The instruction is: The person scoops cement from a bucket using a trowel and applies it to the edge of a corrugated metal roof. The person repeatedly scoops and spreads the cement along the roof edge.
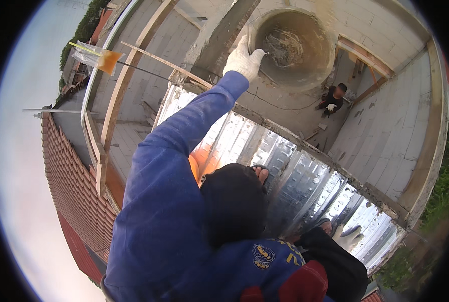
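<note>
My left hand (243, 61), in a white knit glove, reaches far forward and grips the near-left rim of a round grey mortar bucket (312, 60). The bucket's mouth faces me, and wet-looking grey mortar (285, 48) clings to its bottom. Low on the right, beside my knee, my right hand (347, 238) in a white glove with darker fingers rests on or just above the shiny corrugated metal sheet (300, 171). Its fingers look stretched out, with nothing seen in them.
My feet (261, 174) are on the metal sheet, which ends at a rough concrete edge above a drop. Down below, a person (332, 99) is beside a block wall (385, 136). Left are a wooden beam (118, 95), a plastic bag of orange liquid (109, 61) and a tiled roof (76, 186).
</note>
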`<state>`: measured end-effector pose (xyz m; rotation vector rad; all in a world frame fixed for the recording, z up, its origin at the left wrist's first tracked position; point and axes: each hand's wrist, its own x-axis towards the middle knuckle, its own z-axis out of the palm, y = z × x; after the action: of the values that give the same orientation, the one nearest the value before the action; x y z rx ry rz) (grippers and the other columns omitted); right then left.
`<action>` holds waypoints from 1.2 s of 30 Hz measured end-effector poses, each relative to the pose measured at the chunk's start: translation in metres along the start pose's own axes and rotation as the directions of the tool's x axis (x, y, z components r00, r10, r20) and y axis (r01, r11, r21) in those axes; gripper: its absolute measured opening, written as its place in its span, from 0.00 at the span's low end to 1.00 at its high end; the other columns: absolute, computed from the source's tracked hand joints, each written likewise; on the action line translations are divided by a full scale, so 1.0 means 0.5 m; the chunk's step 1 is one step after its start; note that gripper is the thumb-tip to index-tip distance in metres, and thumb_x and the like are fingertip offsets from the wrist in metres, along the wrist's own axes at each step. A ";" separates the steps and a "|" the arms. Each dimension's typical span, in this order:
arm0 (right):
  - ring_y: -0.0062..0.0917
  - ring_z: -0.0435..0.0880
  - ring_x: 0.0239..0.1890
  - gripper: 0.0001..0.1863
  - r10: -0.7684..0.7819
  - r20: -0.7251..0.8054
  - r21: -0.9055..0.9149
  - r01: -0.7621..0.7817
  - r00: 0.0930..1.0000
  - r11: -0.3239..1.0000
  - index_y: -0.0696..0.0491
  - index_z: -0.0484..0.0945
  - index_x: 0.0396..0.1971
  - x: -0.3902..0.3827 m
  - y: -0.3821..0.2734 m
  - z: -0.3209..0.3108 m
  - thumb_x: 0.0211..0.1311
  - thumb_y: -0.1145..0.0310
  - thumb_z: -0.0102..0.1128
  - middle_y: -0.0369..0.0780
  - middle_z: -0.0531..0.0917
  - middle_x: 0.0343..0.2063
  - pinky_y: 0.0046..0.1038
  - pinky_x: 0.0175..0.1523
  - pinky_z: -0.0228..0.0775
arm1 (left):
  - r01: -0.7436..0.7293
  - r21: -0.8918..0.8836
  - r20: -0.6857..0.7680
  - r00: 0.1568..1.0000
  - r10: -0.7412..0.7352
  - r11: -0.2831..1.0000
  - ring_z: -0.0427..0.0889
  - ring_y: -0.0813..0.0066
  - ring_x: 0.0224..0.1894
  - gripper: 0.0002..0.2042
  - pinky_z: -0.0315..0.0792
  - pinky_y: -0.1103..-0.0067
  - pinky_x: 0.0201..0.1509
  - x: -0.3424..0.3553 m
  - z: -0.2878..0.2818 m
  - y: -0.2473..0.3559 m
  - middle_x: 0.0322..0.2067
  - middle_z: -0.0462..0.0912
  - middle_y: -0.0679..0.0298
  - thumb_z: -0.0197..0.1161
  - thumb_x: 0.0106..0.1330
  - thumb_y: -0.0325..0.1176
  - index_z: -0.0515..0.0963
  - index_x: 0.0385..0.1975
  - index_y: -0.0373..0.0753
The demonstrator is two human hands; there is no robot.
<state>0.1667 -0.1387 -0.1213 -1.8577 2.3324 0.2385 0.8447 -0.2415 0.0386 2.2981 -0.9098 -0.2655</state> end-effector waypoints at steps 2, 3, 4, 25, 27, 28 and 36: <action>0.62 0.66 0.84 0.50 -0.095 -0.012 -0.040 0.095 0.995 0.995 0.50 0.63 0.87 0.051 0.047 0.018 0.74 0.39 0.68 0.61 0.62 0.85 0.57 0.85 0.63 | -0.045 -0.097 -0.069 0.997 0.038 0.994 0.87 0.40 0.70 0.46 0.78 0.59 0.77 -0.045 -0.109 -0.064 0.67 0.87 0.38 0.70 0.74 0.47 0.59 0.89 0.39; 0.62 0.66 0.84 0.50 -0.147 -0.013 -0.063 0.146 0.989 0.987 0.50 0.63 0.87 0.070 0.064 0.023 0.74 0.40 0.68 0.61 0.63 0.85 0.57 0.85 0.63 | -0.064 -0.091 -0.112 0.992 0.054 0.994 0.89 0.47 0.68 0.46 0.80 0.62 0.75 -0.068 -0.163 -0.109 0.69 0.86 0.41 0.69 0.75 0.43 0.56 0.90 0.38; 0.62 0.67 0.84 0.49 -0.201 -0.058 -0.016 0.201 0.978 0.980 0.51 0.63 0.87 0.084 0.052 0.011 0.75 0.42 0.69 0.60 0.63 0.85 0.56 0.85 0.64 | -0.083 -0.081 -0.153 0.986 0.070 0.993 0.90 0.53 0.66 0.46 0.83 0.65 0.73 -0.092 -0.218 -0.152 0.71 0.84 0.45 0.68 0.75 0.39 0.54 0.91 0.38; 0.55 0.72 0.81 0.42 -0.933 0.159 0.182 0.919 0.323 0.350 0.52 0.72 0.81 0.243 -0.671 -0.186 0.70 0.57 0.75 0.55 0.74 0.80 0.52 0.84 0.65 | 0.733 -0.176 0.322 0.674 -0.665 0.657 0.94 0.63 0.58 0.46 0.94 0.64 0.51 -0.328 -0.491 -0.586 0.66 0.89 0.53 0.70 0.75 0.34 0.56 0.93 0.59; 0.55 0.73 0.80 0.42 -0.929 0.189 0.221 0.907 0.319 0.357 0.52 0.73 0.81 0.217 -0.666 -0.155 0.70 0.56 0.75 0.56 0.75 0.79 0.53 0.83 0.66 | 0.681 -0.104 0.253 0.723 -0.643 0.725 0.92 0.61 0.62 0.44 0.90 0.63 0.59 -0.334 -0.495 -0.606 0.66 0.89 0.51 0.69 0.76 0.39 0.58 0.92 0.60; 0.55 0.73 0.80 0.41 -0.926 0.213 0.220 0.908 0.313 0.358 0.53 0.73 0.81 0.205 -0.662 -0.149 0.70 0.56 0.75 0.56 0.76 0.78 0.53 0.82 0.66 | 0.654 -0.067 0.218 0.747 -0.628 0.754 0.91 0.61 0.65 0.43 0.87 0.62 0.64 -0.335 -0.493 -0.607 0.66 0.89 0.50 0.68 0.77 0.41 0.59 0.92 0.61; 0.58 0.76 0.76 0.39 -0.930 0.235 0.215 0.918 0.283 0.333 0.54 0.75 0.78 0.193 -0.646 -0.172 0.71 0.56 0.74 0.57 0.78 0.75 0.53 0.79 0.70 | 0.400 -0.007 0.249 0.888 -0.386 0.916 0.87 0.65 0.68 0.36 0.77 0.70 0.74 -0.233 -0.539 -0.515 0.63 0.92 0.53 0.74 0.77 0.54 0.81 0.75 0.32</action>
<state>0.4586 -0.3204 -0.0679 -2.5437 0.6964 0.2870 1.0058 0.1120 0.0779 2.4145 -0.5260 -0.7540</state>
